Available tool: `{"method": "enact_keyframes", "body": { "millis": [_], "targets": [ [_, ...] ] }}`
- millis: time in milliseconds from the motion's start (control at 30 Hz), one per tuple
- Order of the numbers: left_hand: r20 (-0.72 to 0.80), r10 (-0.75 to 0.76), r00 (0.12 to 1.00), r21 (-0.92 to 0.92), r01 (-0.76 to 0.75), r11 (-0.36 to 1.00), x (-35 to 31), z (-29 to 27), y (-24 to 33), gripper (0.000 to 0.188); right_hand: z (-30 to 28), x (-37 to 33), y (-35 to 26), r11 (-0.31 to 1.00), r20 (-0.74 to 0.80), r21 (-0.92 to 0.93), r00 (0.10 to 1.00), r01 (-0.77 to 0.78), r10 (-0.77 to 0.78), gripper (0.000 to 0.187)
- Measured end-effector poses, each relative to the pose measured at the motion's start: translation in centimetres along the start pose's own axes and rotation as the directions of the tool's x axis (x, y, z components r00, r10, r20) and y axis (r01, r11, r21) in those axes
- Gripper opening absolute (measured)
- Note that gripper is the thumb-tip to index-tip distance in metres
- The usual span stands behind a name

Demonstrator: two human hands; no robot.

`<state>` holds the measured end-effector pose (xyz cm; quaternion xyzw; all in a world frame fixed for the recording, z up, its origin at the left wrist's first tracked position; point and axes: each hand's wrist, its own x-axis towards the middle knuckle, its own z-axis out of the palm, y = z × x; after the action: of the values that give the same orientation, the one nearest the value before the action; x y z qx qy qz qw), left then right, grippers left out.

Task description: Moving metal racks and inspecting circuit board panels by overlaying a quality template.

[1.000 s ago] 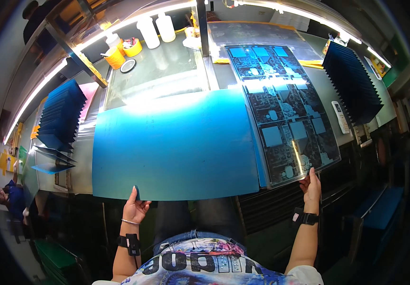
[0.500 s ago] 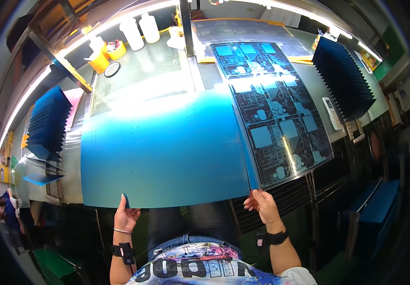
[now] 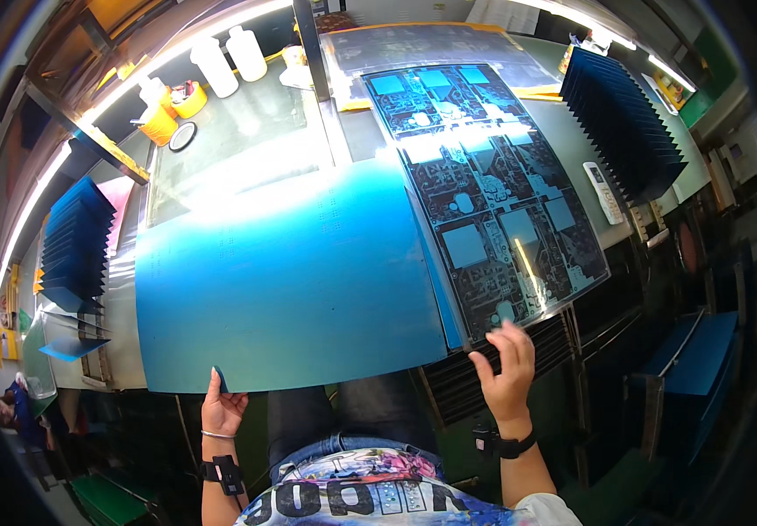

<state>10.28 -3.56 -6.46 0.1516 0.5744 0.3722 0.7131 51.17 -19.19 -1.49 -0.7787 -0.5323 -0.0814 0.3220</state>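
Observation:
A large flat blue panel (image 3: pixel 282 289) lies before me, its near edge jutting past the table. My left hand (image 3: pixel 223 408) grips that near edge toward the left, thumb on top and fingers under it. To the panel's right lies a glossy clear film (image 3: pixel 519 248) with a dark circuit-board pattern; part of another blue sheet (image 3: pixel 445 302) shows in the narrow gap between them. My right hand (image 3: pixel 507 372) is open by the film's near left corner, fingers spread and slightly blurred. Whether its fingertips touch the film I cannot tell.
Blue panels stand in a rack on the left (image 3: pixel 76 241) and another on the right (image 3: pixel 620 127). A white remote control (image 3: pixel 603 193) lies beside the right rack. White bottles (image 3: pixel 214 67) and yellow tubs (image 3: pixel 158 125) stand at the back left, beneath a metal post (image 3: pixel 311 53).
My right hand has let go of the panel's near right corner, moved right toward the film and opened. The left hand keeps its hold. The whole view has shifted slightly.

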Motion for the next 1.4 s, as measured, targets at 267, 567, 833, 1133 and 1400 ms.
{"method": "enact_keyframes", "body": {
  "millis": [267,567,833,1133,1400],
  "targets": [
    [-0.041,-0.006,0.999,0.003,0.006,1.000,-0.1,0.3,0.1,0.031,0.7,1.0,2.4,0.991,0.277,0.108,0.954,0.085,-0.112,0.036],
    [-0.046,-0.031,0.998,-0.011,0.030,0.999,0.2,-0.2,0.0,0.031,0.6,1.7,2.4,0.988,0.306,0.090,0.941,0.122,-0.144,0.036],
    [0.024,-0.030,0.999,-0.041,0.031,0.999,0.3,-0.6,-0.1,0.033,0.9,1.7,2.0,0.988,0.304,0.016,0.941,0.152,-0.150,0.039],
    [0.068,-0.030,0.997,-0.121,0.038,0.992,0.3,0.3,-0.3,0.036,0.9,2.0,2.0,0.988,0.326,0.038,0.933,0.150,-0.154,0.037],
    [0.120,-0.008,0.993,-0.153,0.026,0.988,0.0,0.9,-0.2,0.031,0.2,0.5,0.0,0.992,0.334,0.122,0.941,0.015,-0.055,0.018]
  ]
}}
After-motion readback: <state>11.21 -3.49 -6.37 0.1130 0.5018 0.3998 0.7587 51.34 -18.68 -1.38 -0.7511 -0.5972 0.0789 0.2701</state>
